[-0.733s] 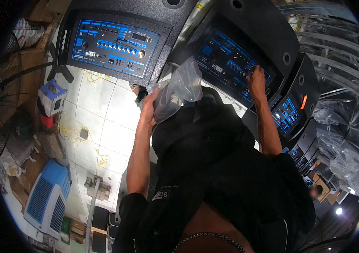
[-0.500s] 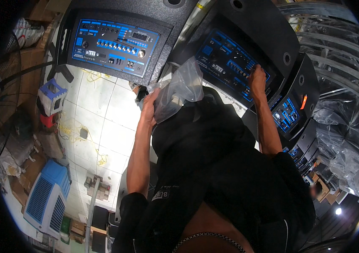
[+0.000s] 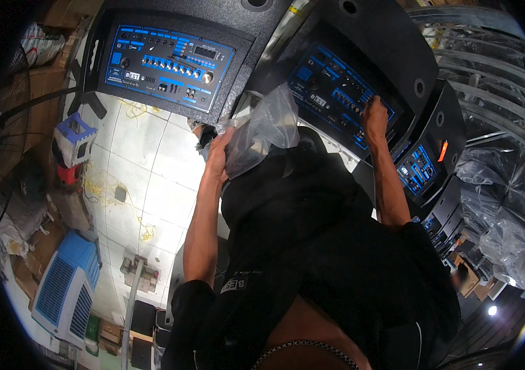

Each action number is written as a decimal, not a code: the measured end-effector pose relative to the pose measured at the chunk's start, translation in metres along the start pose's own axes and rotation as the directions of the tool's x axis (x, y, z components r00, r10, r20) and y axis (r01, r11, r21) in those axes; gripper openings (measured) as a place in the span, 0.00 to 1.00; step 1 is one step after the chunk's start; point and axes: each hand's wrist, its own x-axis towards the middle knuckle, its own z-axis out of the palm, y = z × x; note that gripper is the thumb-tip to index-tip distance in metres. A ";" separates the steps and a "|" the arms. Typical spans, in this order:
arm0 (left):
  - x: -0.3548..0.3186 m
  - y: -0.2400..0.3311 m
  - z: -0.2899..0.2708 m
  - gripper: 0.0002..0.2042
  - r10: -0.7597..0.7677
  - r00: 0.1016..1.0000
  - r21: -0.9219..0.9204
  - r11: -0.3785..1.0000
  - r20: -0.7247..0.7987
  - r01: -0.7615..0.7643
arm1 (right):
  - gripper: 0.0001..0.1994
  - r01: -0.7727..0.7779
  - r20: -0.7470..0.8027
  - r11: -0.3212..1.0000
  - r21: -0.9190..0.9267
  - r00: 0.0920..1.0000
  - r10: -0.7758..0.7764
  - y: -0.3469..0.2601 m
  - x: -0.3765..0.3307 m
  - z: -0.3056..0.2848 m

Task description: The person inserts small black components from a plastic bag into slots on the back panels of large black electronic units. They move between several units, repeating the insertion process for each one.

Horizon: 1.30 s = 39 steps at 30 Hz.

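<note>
So from my end the hands are well apart: left hand is clamped on a clear plastic bag, right hand is up at the right end of the blue-lettered amplifier panel on the black speaker cabinet. Can't tell if those fingers are pinching a knob or just touching. Panel's long axis slants from upper left down to lower right, bag near its left end, so right hand's way nearer the controls.

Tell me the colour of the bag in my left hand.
The plastic bag in your left hand is translucent, whitish grey; the head view shows it best.
</note>
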 end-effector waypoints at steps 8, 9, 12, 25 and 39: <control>0.003 0.000 -0.002 0.13 0.004 1.000 0.002 1.000 0.029 -0.004 | 0.10 0.091 -0.095 0.996 -0.006 0.991 -0.091 0.004 -0.004 -0.001; 0.003 -0.001 -0.002 0.13 0.006 1.000 -0.001 1.000 0.027 -0.006 | 0.10 0.132 -0.090 0.991 -0.016 0.987 -0.133 0.004 -0.005 -0.002; 0.004 -0.002 -0.003 0.13 0.002 0.999 -0.022 1.000 0.039 -0.001 | 0.12 0.109 0.017 0.994 0.002 0.994 -0.109 0.002 -0.006 -0.009; 0.001 -0.003 -0.004 0.15 0.009 1.000 -0.017 1.000 0.030 -0.008 | 0.18 0.197 -0.057 0.979 -0.051 0.978 -0.200 0.012 -0.004 -0.002; 0.006 0.000 -0.011 0.13 -0.046 0.995 0.065 0.997 0.091 0.041 | 0.14 0.051 0.146 0.991 -0.126 0.989 -0.032 0.015 -0.002 -0.009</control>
